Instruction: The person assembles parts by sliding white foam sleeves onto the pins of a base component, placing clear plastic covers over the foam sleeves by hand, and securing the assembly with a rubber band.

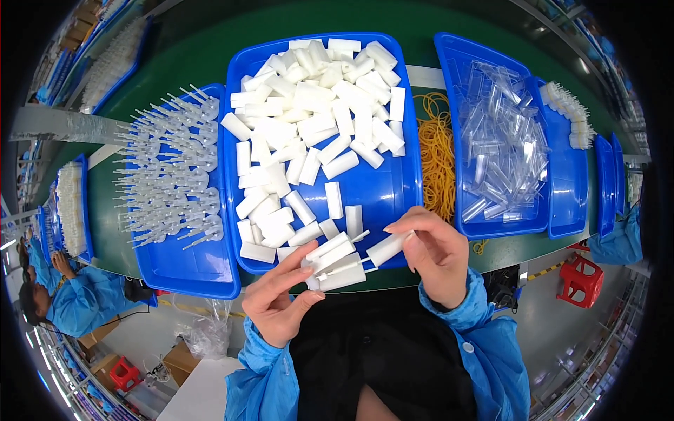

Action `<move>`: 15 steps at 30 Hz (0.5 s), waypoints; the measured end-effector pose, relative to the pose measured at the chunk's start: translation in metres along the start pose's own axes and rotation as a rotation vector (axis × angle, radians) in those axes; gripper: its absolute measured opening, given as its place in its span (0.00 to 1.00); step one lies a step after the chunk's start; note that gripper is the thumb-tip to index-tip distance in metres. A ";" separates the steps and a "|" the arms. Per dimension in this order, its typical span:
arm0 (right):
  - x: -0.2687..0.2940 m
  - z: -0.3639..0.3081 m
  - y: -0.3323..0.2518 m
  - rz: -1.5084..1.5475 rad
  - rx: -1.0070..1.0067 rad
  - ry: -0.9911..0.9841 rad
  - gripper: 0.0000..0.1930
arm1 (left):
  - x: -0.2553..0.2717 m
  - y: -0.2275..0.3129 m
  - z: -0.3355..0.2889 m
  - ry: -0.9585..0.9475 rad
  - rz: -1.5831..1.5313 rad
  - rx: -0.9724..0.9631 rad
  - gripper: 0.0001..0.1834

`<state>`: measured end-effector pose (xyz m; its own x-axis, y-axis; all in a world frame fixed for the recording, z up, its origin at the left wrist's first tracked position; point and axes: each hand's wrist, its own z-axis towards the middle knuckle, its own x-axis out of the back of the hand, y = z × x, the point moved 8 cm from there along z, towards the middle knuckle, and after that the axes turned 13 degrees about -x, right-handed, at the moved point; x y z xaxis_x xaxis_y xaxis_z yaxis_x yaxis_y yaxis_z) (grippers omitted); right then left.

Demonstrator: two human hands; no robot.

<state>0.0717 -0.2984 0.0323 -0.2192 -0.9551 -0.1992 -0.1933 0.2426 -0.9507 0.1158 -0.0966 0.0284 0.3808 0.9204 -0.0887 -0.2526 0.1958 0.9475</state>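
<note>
My left hand (277,305), low in the middle, grips a white pronged plastic holder (312,282) by its base. White foam sleeves (331,254) sit around some of its prongs, and at least one thin prong is bare. Between the thumb and fingers of my right hand (441,261) is another foam sleeve (387,250), tilted. Its left end is at or touching the tip of a prong; I cannot tell whether the prong is inside. Both hands are over the front edge of a blue tray (393,188) heaped with loose white foam sleeves (316,105).
On the left, a blue tray (189,272) bears many bare pronged holders (168,168). Yellow rubber bands (437,168) lie right of the middle tray. Farther right, one tray holds clear plastic tubes (502,140), another foam-fitted pieces (570,112). Another person (88,298) sits at far left.
</note>
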 end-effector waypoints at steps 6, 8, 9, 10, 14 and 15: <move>-0.011 -0.003 -0.013 -0.226 0.188 0.031 0.08 | 0.001 0.003 0.000 -0.022 0.083 0.001 0.20; -0.006 -0.005 -0.005 -0.059 0.105 0.073 0.06 | 0.001 0.006 0.001 -0.027 0.091 -0.018 0.19; -0.003 -0.004 -0.001 0.025 0.063 0.091 0.05 | 0.001 0.006 0.001 -0.030 0.100 -0.022 0.19; -0.002 -0.004 0.000 0.025 0.063 0.089 0.05 | 0.000 0.006 0.001 -0.032 0.110 -0.027 0.19; -0.004 -0.004 -0.001 -0.079 0.087 0.039 0.05 | 0.003 0.006 -0.004 -0.118 0.191 -0.026 0.23; -0.002 -0.003 -0.001 -0.098 0.083 0.062 0.05 | 0.002 0.006 -0.004 -0.133 0.198 -0.033 0.22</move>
<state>0.0699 -0.2961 0.0343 -0.2622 -0.9606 -0.0920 -0.1373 0.1315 -0.9818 0.1116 -0.0922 0.0331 0.4338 0.8899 0.1412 -0.3619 0.0286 0.9318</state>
